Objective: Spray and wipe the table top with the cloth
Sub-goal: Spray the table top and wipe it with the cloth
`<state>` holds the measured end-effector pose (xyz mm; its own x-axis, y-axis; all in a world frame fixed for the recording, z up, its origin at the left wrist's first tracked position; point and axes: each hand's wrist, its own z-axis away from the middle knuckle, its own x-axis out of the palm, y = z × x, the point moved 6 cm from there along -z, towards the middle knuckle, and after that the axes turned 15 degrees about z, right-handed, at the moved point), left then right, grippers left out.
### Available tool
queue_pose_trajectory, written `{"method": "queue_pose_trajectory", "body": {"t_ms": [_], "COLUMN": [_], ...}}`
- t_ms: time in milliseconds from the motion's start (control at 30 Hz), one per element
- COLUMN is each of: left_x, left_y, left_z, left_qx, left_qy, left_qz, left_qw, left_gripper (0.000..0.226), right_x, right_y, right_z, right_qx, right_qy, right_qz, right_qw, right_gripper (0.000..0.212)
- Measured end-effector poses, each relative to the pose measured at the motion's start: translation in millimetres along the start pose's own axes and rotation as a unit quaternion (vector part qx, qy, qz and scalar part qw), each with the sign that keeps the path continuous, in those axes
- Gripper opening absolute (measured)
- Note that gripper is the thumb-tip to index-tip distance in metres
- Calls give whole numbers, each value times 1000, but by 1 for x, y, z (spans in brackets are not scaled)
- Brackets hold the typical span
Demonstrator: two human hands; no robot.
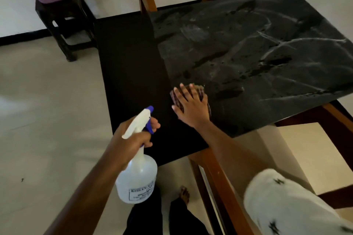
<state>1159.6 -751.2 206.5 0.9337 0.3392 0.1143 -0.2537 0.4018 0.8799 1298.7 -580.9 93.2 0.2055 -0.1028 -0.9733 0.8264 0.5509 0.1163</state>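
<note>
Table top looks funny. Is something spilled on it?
Sort of: the table top carries whitish streaks and dark wet patches, probably spray being wiped. The right hand presses the cloth on it.

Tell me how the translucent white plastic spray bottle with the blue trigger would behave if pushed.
Probably stiff: the translucent spray bottle looks round and undented in the left hand. Likely light, held by the neck alone. Its wide base suggests sliding, not tipping.
</note>
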Motion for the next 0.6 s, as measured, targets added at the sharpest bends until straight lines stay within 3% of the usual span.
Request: {"method": "queue_pose_trajectory", "body": {"t_ms": [133, 400, 600], "left_x": [-8, -33, -46], "left_y": [23, 55, 83], "left_z": [-20, -62, -97], "left_qx": [27, 62, 118], "left_qy": [-9, -4, 6], "left_qz": [22, 46, 35], "left_qw": [999, 997, 992], "left_gripper": [41, 40, 35], "right_x": [-5, 34, 5], "right_y": [0, 21, 10], "right_z": [-41, 114, -18], "right_qx": [-9, -5, 35], "right_qy": [-18, 11, 13], "right_qz": [7, 3, 0], "right_qw": [1000, 1000, 999], "right_gripper": [67, 66, 65]}}
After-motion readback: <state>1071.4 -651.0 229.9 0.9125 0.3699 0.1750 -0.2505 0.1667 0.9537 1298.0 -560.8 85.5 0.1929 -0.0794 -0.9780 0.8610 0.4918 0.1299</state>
